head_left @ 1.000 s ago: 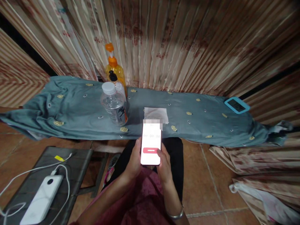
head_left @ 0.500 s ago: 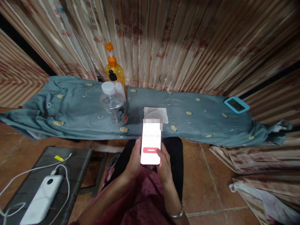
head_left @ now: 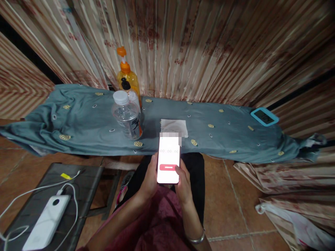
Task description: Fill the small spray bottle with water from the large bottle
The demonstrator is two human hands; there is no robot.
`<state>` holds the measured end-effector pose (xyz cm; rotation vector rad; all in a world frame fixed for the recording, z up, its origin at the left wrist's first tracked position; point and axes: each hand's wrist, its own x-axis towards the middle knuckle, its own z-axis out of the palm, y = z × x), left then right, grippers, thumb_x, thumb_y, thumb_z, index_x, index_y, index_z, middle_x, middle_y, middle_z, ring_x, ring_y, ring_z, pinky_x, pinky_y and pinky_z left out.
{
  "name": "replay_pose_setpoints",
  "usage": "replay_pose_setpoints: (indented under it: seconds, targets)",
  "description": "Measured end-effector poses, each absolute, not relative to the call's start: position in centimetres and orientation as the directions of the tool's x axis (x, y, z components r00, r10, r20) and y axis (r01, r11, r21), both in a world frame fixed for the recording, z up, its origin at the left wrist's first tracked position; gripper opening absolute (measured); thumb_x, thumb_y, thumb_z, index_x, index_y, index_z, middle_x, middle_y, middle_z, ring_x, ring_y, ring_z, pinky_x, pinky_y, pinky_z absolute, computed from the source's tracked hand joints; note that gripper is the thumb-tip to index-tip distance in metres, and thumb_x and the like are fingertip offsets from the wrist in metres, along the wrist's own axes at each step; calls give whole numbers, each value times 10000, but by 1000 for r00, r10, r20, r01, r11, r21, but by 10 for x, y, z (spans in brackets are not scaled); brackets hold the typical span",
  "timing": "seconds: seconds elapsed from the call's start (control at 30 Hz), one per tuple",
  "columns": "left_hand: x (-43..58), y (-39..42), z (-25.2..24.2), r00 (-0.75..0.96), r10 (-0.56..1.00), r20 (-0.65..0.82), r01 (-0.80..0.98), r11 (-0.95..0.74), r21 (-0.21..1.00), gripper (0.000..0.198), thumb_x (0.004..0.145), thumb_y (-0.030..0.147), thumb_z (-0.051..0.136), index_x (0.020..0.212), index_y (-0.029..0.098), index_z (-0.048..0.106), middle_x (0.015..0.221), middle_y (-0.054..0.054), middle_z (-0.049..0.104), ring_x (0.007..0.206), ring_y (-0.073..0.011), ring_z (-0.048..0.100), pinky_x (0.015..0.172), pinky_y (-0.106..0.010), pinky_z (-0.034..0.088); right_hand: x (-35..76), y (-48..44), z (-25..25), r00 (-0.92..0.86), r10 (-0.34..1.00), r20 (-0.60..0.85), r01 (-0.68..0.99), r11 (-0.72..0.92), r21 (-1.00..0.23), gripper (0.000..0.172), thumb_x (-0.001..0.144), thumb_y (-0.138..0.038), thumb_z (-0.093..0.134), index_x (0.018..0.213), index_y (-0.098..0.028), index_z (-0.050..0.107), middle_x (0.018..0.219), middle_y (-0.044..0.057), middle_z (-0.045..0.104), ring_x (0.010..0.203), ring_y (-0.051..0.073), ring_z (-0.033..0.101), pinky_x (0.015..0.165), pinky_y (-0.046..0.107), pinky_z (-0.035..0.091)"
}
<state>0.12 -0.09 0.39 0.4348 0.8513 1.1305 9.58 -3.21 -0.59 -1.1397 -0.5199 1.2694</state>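
Observation:
A smartphone (head_left: 169, 177) with a bright white screen is held upright above my lap. The screen shows a row of zeros and a red button. Along the phone's left edge, my left hand (head_left: 150, 178) grips it. My right hand (head_left: 184, 181) grips the right edge, its thumb over the right end of the red button. Just beyond the phone lies a white piece of paper (head_left: 175, 126) on the cloth, partly hidden by the phone's top. To the left stands a clear plastic bottle (head_left: 127, 116) with a white cap.
A green patterned cloth (head_left: 217, 139) covers the table. Behind the clear bottle stand a black-topped pump bottle (head_left: 134, 97) and an orange pump bottle (head_left: 132, 79). A blue-framed digital clock (head_left: 265, 116) lies at right. At lower left, a stool (head_left: 90, 174) bears a white power bank (head_left: 48, 221) and cables.

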Motion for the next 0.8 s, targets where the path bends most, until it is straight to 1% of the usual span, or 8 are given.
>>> replay_pose_setpoints:
  seconds: [0.17,0.33,0.37,0.47,0.53,0.6,0.67,0.8]
  targets:
    - [1,-1,4,170,914,-368,-595,392,702,721,762,795,715,1132,175,717,1045,-74,810,767,-204,730,667,-287,577,96,-31,-2,282,926,-250,-466,-96,-880,303,870,-389,703,1137,-274,789,1081,-62,841,958,206,756,854,274,563]
    - [2,0,5,157,914,-375,-612,388,689,651,815,751,695,1138,186,716,1035,-59,810,857,-224,754,772,-316,605,98,-31,-2,279,929,-242,-464,-90,-881,288,885,-371,694,1140,-279,791,1074,-65,842,971,205,758,847,264,566]
    - [2,0,5,160,913,-376,-613,390,687,646,818,749,693,1135,187,716,1028,-56,810,855,-224,755,771,-317,606,98,-31,-2,277,931,-239,-465,-88,-881,289,885,-368,693,1141,-277,792,1075,-63,842,961,206,760,851,267,567]
    - [1,0,5,179,910,-375,-604,402,688,676,793,770,703,1132,185,713,1010,-58,810,810,-221,750,692,-299,591,97,-31,-2,279,932,-232,-467,-79,-880,292,889,-367,687,1149,-287,793,1081,-69,841,951,201,761,856,266,569]
    - [1,0,4,174,909,-379,-598,403,693,672,808,763,692,1144,182,709,1000,-60,809,800,-221,746,666,-291,578,97,-31,-2,277,933,-232,-471,-79,-879,294,895,-374,684,1155,-294,795,1092,-66,840,964,201,761,842,265,573]
    - [1,0,3,159,910,-384,-595,398,698,656,831,752,675,1153,181,708,989,-57,809,815,-222,747,676,-292,578,97,-31,-2,267,935,-232,-475,-82,-876,303,898,-381,681,1164,-292,795,1101,-50,841,973,212,765,819,277,582]
    - [1,0,3,154,909,-388,-586,400,705,676,813,770,682,1144,182,712,986,-53,809,823,-223,747,680,-290,578,97,-31,-4,259,937,-235,-479,-86,-873,324,897,-395,678,1177,-280,792,1112,-28,841,990,232,769,812,300,591]
    - [1,1,4,154,912,-381,-578,395,714,722,766,804,704,1124,176,719,1013,-57,811,835,-217,746,706,-289,582,98,-31,-8,282,927,-247,-478,-87,-874,343,899,-418,672,1177,-258,791,1136,-8,839,1058,246,760,863,316,588]
